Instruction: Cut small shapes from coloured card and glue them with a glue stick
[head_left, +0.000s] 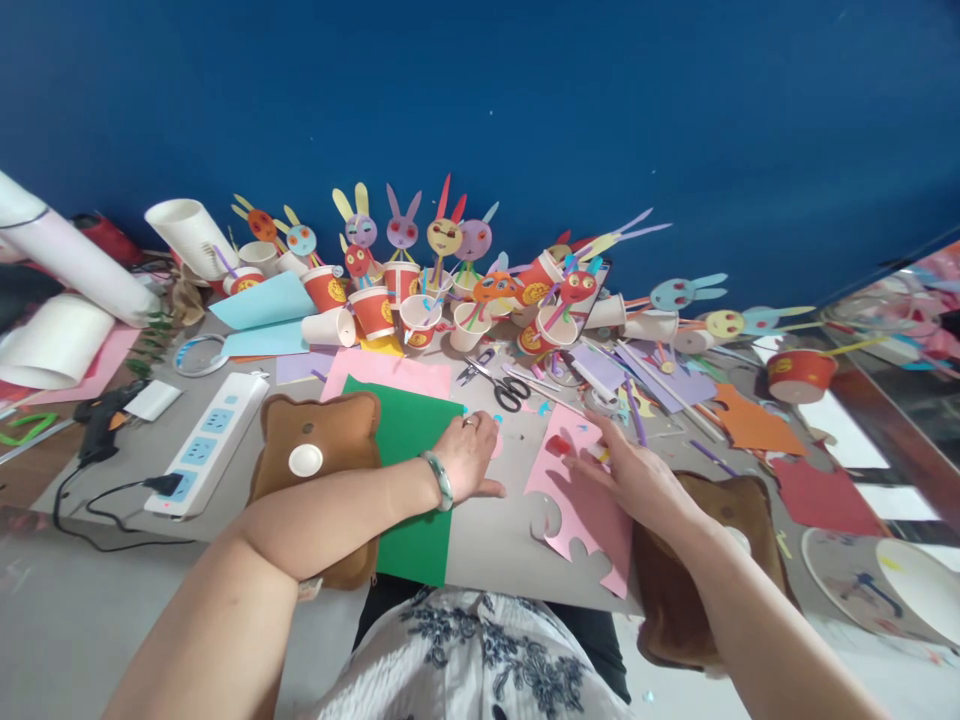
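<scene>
My left hand rests palm down at the right edge of the green sheet, fingers curled forward and thumb spread to the right. Small blue scraps and a pink piece lie by its fingertips; anything under them is hidden. My right hand is over the pink sheet, which has round notches cut from its edges. Its fingers reach left, spread apart, near a small red piece. Between the hands and the cups lie black-handled scissors, touched by neither hand.
Paper cups with rabbit-faced figures line the blue wall. A power strip and glue gun are at left. Brown cushions lie under both forearms. Orange paper, red paper and a plate are at right.
</scene>
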